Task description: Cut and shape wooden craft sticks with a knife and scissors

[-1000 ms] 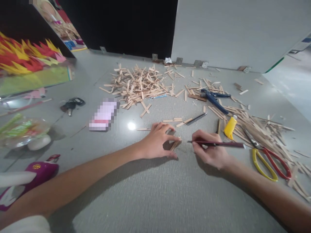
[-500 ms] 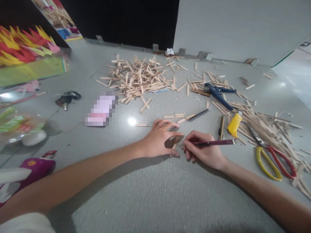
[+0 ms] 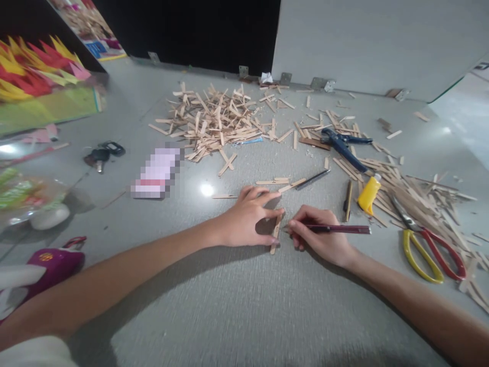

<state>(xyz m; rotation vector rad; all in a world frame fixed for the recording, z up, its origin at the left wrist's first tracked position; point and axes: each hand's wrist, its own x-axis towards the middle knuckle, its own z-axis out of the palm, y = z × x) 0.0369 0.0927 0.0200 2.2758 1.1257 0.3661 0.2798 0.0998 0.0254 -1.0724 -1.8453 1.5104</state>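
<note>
a short wooden stick [image 3: 275,232] is pinned flat on the grey table [image 3: 244,306] at frame centre by the left hand [image 3: 248,221], fingers pressed down on it, probably so it can't slide. a dark red pencil [image 3: 336,229] is gripped in the right hand [image 3: 324,239], fingers curled around it, tip brought right beside the stick. yellow-handled scissors [image 3: 424,252] and a yellow glue bottle [image 3: 369,194] are kept at the right, a big stick pile [image 3: 214,122] upper centre.

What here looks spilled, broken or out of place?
Wooden sticks lie scattered in loose heaps across the table, with scissors half buried among them. The stick under the left hand and the pencil in the right hand look ordinary.
</note>
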